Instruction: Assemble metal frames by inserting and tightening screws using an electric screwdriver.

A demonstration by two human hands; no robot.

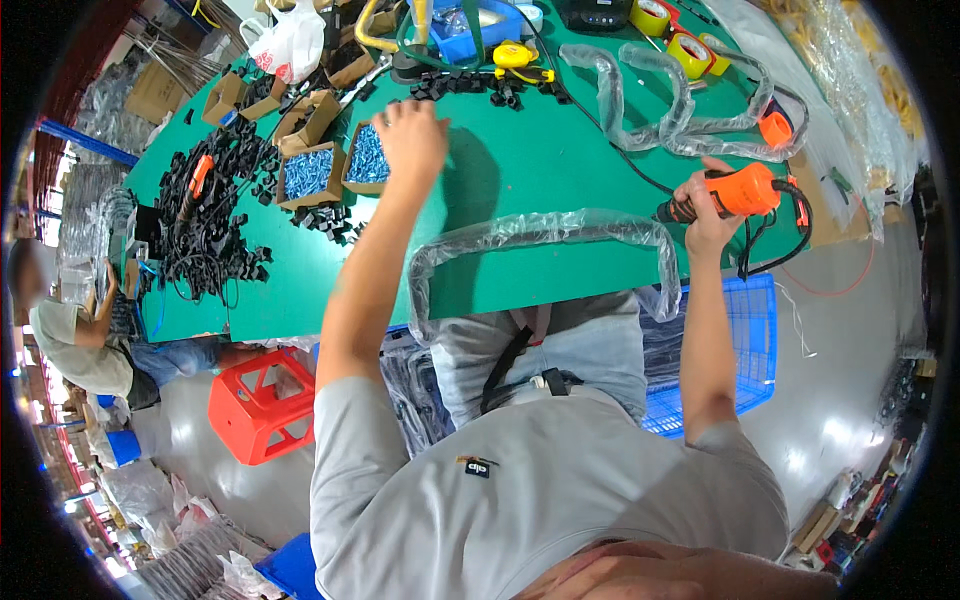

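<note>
My left hand is over the far end of an open carton of blue screws, its fingers slightly bent and apart; nothing shows in them. In my right hand is a corded orange and black electric screwdriver, held above the right part of the green table. Between my arms, a U-shaped bent tube wrapped in clear plastic lies along the near table edge, its two ends pointing toward me. A second carton of blue screws stands left of the first.
Black plastic parts are heaped on the left of the green table. More wrapped bent tubes lie at the far right, near tape rolls. A red stool and blue crate stand below. Someone sits at far left.
</note>
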